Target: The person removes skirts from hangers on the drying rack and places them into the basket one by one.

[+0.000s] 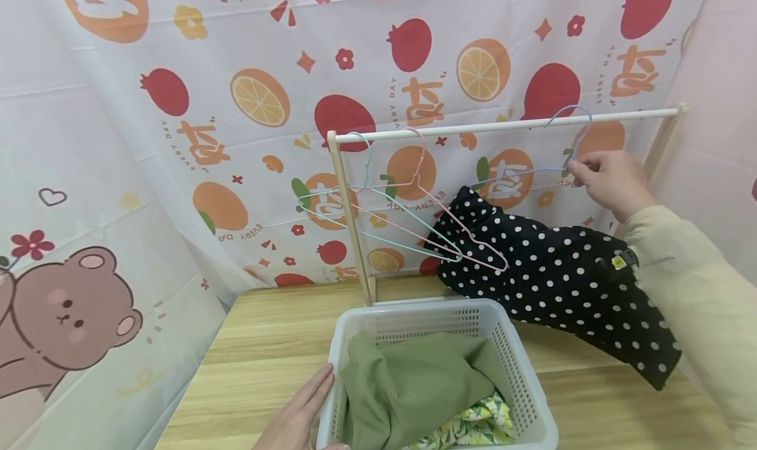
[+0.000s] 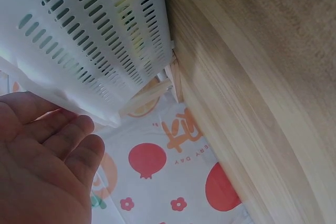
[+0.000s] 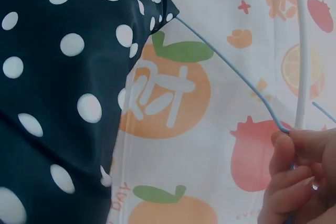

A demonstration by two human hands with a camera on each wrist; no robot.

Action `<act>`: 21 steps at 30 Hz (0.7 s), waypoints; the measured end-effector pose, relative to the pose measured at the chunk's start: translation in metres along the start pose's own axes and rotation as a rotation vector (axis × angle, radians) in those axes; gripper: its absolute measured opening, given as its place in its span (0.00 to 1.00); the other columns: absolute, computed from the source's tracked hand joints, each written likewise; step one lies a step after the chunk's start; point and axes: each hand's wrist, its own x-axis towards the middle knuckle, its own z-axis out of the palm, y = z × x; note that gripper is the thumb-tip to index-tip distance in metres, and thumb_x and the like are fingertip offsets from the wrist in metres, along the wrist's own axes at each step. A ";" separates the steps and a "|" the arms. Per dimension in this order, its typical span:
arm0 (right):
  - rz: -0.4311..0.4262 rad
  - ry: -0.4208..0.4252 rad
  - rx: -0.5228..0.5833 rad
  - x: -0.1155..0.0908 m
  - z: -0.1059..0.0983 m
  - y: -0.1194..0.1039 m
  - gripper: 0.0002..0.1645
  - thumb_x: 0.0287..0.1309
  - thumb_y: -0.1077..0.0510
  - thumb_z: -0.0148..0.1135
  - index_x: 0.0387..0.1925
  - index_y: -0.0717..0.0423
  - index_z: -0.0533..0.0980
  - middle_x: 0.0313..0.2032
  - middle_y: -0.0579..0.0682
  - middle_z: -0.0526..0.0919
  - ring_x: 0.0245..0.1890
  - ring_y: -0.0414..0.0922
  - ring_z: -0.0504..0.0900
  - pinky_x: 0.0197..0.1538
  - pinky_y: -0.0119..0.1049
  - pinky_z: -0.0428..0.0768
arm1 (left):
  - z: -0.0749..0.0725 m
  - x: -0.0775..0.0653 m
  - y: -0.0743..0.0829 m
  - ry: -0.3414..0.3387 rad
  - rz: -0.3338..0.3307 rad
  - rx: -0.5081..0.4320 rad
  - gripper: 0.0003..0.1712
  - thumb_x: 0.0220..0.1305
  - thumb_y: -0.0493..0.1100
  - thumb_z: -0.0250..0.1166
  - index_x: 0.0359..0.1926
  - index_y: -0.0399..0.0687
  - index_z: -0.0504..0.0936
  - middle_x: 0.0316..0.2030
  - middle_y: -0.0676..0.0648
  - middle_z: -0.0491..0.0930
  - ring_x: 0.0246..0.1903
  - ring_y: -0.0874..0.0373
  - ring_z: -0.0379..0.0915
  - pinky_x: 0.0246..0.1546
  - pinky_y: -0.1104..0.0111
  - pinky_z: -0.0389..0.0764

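Observation:
My right hand [image 1: 612, 180] pinches a blue wire hanger [image 3: 231, 64] just below its hook, between thumb and fingers. The hook sits at the white rail [image 1: 508, 126]. A black garment with white polka dots [image 1: 550, 266] hangs slanted from this hanger, its lower end down at the right under my sleeve. At the left rim of a white plastic basket [image 1: 535, 394] rests my left hand [image 1: 301, 407], its fingers fairly straight along the rim's outside. In the left wrist view the loose fingers [image 2: 65, 129] lie beneath that rim.
A green cloth [image 1: 420, 384] and a yellow-green patterned cloth [image 1: 487, 420] lie in the basket. On the rail's left end hang a mint hanger [image 1: 402, 203] and a pink hanger [image 1: 443, 207], in front of the dotted garment. Wooden posts [image 1: 349, 220] hold the rail over the wooden tabletop [image 1: 254, 351].

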 end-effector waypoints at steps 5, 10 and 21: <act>0.012 -0.091 0.022 -0.008 0.000 -0.002 0.34 0.62 0.35 0.42 0.42 0.61 0.77 0.40 0.59 0.77 0.37 0.52 0.66 0.32 0.43 0.64 | 0.000 0.000 -0.003 0.034 0.037 0.019 0.58 0.39 0.72 0.65 0.61 0.34 0.66 0.65 0.45 0.59 0.59 0.55 0.62 0.51 0.75 0.67; 0.034 -0.164 0.029 -0.017 -0.002 -0.002 0.40 0.58 0.30 0.40 0.44 0.63 0.74 0.41 0.61 0.73 0.29 0.51 0.67 0.26 0.40 0.69 | 0.000 0.001 -0.004 0.043 0.052 0.032 0.59 0.38 0.74 0.65 0.61 0.33 0.66 0.64 0.44 0.59 0.59 0.55 0.62 0.54 0.79 0.61; 0.003 -0.181 0.061 -0.035 -0.008 0.006 0.49 0.60 0.29 0.32 0.51 0.72 0.68 0.45 0.66 0.68 0.41 0.58 0.66 0.35 0.49 0.71 | -0.001 0.000 0.001 -0.003 -0.011 -0.017 0.56 0.41 0.70 0.66 0.63 0.36 0.64 0.66 0.47 0.58 0.58 0.56 0.62 0.44 0.62 0.75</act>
